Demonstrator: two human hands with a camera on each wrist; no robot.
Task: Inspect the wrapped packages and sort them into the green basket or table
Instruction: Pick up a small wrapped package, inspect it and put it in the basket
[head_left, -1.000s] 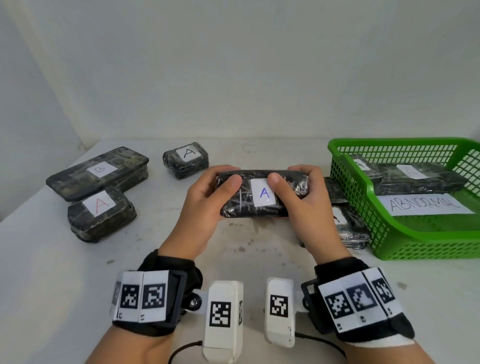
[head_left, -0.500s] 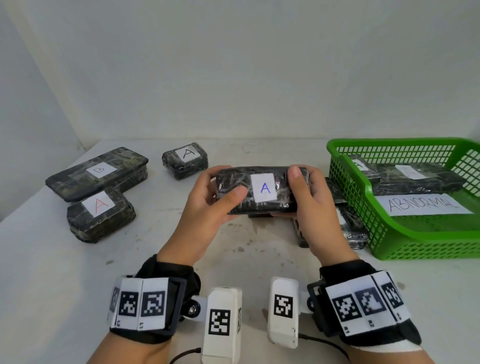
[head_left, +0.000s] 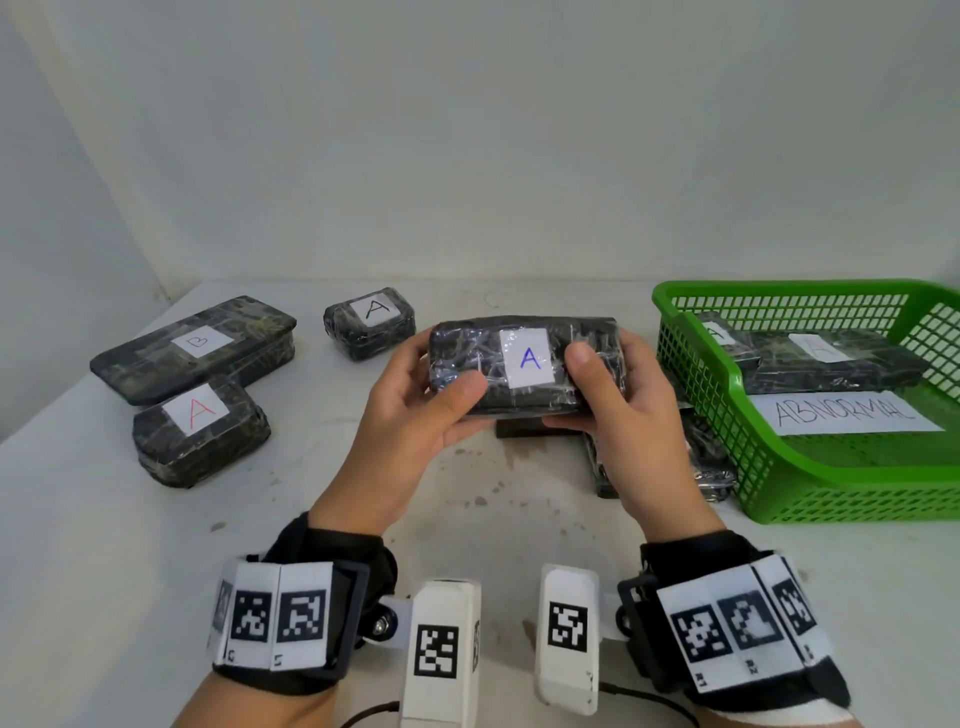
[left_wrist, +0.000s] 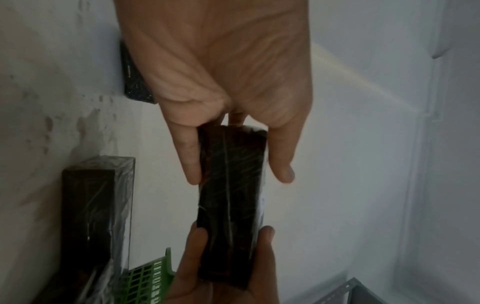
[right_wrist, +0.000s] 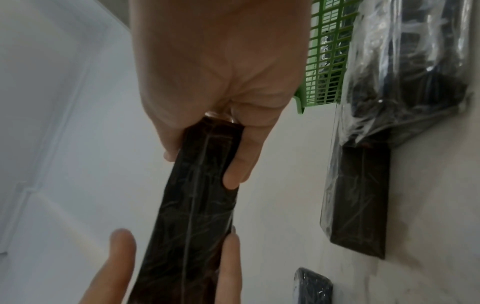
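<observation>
A dark plastic-wrapped package (head_left: 524, 364) with a white label bearing a blue A is held above the table (head_left: 78, 545) between both hands. My left hand (head_left: 415, 410) grips its left end, thumb on the front. My right hand (head_left: 618, 410) grips its right end, thumb beside the label. The left wrist view shows the package (left_wrist: 231, 205) edge-on between finger and thumb. In the right wrist view the package (right_wrist: 192, 216) looks the same. The green basket (head_left: 810, 493) at the right holds wrapped packages (head_left: 831, 358) and a sheet marked ABNORMAL.
On the left of the table lie a long package labelled B (head_left: 197, 345), one with a red A (head_left: 200, 434) and a small one with a black A (head_left: 370, 322). More wrapped packages (head_left: 711, 467) lie beside the basket, partly hidden by my right hand. Walls close in behind.
Both hands have lifted the package a little higher and tilted its labelled face toward the head camera. My thumbs have shifted apart, clear of the label.
</observation>
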